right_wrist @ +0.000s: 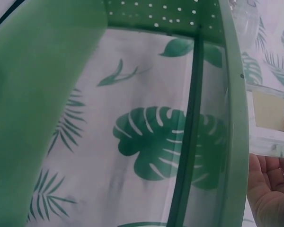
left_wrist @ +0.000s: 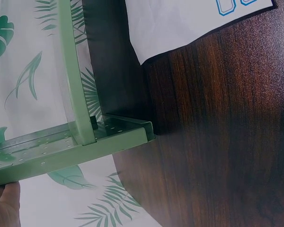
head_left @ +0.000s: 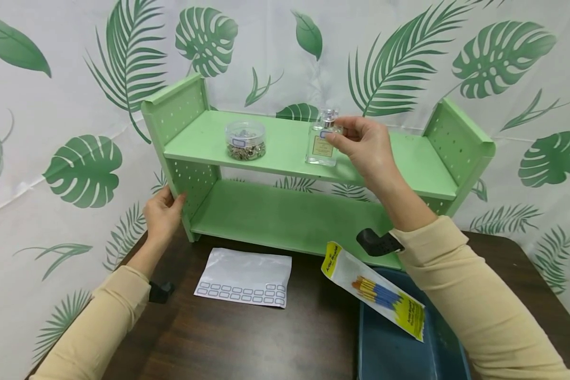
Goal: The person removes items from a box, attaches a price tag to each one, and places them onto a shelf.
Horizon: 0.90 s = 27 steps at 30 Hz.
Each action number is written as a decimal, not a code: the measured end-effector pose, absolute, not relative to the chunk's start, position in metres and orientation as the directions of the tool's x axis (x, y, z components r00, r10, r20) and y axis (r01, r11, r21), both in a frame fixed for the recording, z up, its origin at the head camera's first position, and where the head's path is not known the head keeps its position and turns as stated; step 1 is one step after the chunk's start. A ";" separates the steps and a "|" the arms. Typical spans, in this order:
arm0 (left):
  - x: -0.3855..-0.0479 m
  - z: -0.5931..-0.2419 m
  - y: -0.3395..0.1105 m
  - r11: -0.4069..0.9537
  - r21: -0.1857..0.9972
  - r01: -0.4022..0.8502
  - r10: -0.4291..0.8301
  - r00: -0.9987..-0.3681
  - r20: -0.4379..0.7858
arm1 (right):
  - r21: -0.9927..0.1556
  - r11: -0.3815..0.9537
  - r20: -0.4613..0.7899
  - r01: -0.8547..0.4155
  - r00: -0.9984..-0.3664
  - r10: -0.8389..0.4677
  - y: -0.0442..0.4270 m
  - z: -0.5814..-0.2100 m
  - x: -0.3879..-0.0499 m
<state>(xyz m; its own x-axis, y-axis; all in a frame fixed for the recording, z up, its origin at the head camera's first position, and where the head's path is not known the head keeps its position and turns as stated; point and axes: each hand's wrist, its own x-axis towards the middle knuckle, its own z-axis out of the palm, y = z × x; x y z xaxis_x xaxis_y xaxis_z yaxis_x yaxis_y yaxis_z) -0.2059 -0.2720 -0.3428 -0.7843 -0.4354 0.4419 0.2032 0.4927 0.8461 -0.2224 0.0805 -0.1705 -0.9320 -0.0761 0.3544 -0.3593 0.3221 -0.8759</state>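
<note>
"I have all three feeds up. What's in the right hand?" (head_left: pixel 368 145)

"A clear glass bottle (head_left: pixel 320 148). I see the thumb and fingers pinching it high on its right side, with the thumb touching a small blue-edged sticker (head_left: pixel 326 135)."

"Where is the bottle?"

"At the top board of the green shelf (head_left: pixel 285 211), near the front edge and roughly upright. From here I can't tell whether its base is resting on the board."

"And the left hand?" (head_left: pixel 163 214)

"I have it gripping the front edge of the shelf's left side panel, below the top board. The two hands are well apart. On the left wrist feed I only catch a bit of it, in the bottom corner."

"I make out a round tub (head_left: pixel 246 150) too."

"Yes, on the top board, left of the bottle and apart from it. It's see-through, with small bits inside and a similar sticker on its front."

"And down on the table?" (head_left: pixel 313 327)

"A white sheet (head_left: pixel 244 272) with rows of blue-edged labels along its near edge, just in front of the shelf. To its right I see a packet of paintbrushes (head_left: pixel 375 295) lying slanted over a dark blue bin (head_left: pixel 394 353)."
</note>
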 end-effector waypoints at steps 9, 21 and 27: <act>-0.207 -0.343 -0.272 0.501 0.841 0.205 -0.437 -0.778 0.450 | -0.882 0.295 0.367 -0.367 -0.929 -0.058 0.080 -0.172 -0.223; -0.206 -0.343 -0.273 0.485 0.848 0.215 -0.432 -0.784 0.446 | -0.877 0.288 0.384 -0.383 -0.922 -0.057 0.080 -0.174 -0.224; -0.203 -0.340 -0.272 0.504 0.842 0.194 -0.438 -0.783 0.442 | -0.876 0.302 0.377 -0.376 -0.924 -0.057 0.079 -0.174 -0.224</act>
<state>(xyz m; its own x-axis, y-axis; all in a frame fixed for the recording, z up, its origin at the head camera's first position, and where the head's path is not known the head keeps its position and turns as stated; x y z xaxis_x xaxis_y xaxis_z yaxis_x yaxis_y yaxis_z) -0.2034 -0.2721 -0.3405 -0.7829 -0.4376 0.4422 0.1938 0.5040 0.8417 -0.2244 0.0792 -0.1741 -0.9243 -0.0570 0.3775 -0.3763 0.3021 -0.8758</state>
